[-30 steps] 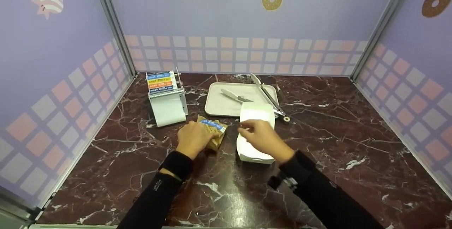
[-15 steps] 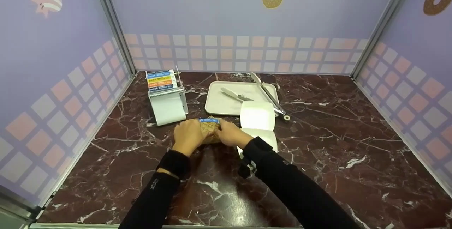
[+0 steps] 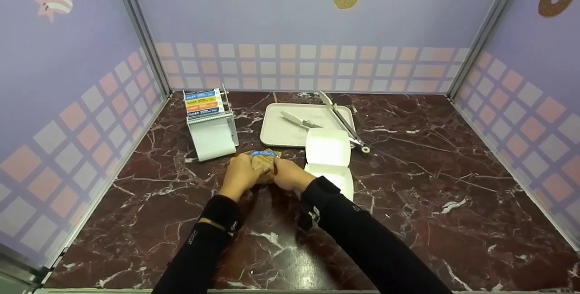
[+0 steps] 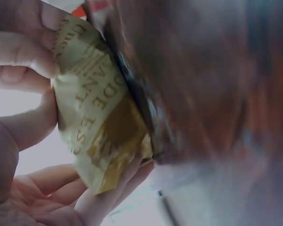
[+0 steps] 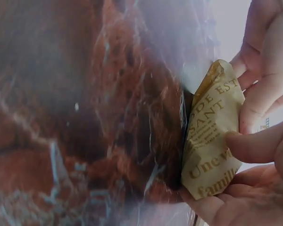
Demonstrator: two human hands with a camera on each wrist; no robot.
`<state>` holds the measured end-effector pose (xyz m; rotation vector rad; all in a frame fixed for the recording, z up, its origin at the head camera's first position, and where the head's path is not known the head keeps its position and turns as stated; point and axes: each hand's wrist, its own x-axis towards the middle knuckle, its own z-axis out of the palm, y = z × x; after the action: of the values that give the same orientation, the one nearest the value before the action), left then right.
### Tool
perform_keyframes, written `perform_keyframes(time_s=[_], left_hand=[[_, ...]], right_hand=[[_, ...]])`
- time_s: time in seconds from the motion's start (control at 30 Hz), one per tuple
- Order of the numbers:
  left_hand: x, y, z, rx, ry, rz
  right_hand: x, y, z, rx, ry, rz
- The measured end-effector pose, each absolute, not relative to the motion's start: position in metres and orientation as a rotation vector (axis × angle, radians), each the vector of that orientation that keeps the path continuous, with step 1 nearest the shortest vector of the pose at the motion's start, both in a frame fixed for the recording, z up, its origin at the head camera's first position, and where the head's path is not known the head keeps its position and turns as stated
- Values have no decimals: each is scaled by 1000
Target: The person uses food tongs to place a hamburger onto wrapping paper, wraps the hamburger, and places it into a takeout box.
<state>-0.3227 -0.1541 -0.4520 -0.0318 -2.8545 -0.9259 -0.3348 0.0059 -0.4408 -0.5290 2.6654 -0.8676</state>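
A small packet wrapped in brown printed paper point(image 3: 263, 163) lies between both hands low over the marble-patterned table, with a blue label strip along its far top edge. My left hand point(image 3: 238, 176) grips its left side and my right hand point(image 3: 290, 174) its right side. In the left wrist view, the wrapper point(image 4: 92, 94) shows brown lettering and a folded lower end, with fingers and thumbs pressed to it. The right wrist view shows the paper packet point(image 5: 212, 136) pinched between thumb and fingers. The packet's contents are hidden.
Just right of the hands stands an open white clamshell box point(image 3: 328, 149), partly behind my right forearm. Behind it is a cream tray point(image 3: 271, 136) with a spatula-like utensil point(image 3: 293, 118) and metal tongs point(image 3: 342, 122). A label dispenser point(image 3: 210, 124) with coloured strips stands back left.
My right hand has moved left from over the white box onto the packet. The packet, tilted earlier in my left hand, now has its blue strip nearly level.
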Motion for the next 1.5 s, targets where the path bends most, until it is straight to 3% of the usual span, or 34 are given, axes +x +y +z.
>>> perform_keyframes(time_s=[0.3,0.47,0.73,1.1,1.5], left_hand=[[-321,-152,-446,15,-2724,-1300],[-315,-130,-427,8,-2638,-1430],[-302,-83,-410,-121,-2592,-1506],[-297,-50,-419,-284,-2638,-1570],[-292,-45,-435,-379,-2776,-1433]], right_hand=[[-332,34,-426,-602,2683,-1063],[-324,63,-405,-699,2724,-1126],[-306,114,-386,-625,2708,-1231],[-290,161,-392,-601,2708,-1228],[-284,175,-417,-574,2561,-1286]])
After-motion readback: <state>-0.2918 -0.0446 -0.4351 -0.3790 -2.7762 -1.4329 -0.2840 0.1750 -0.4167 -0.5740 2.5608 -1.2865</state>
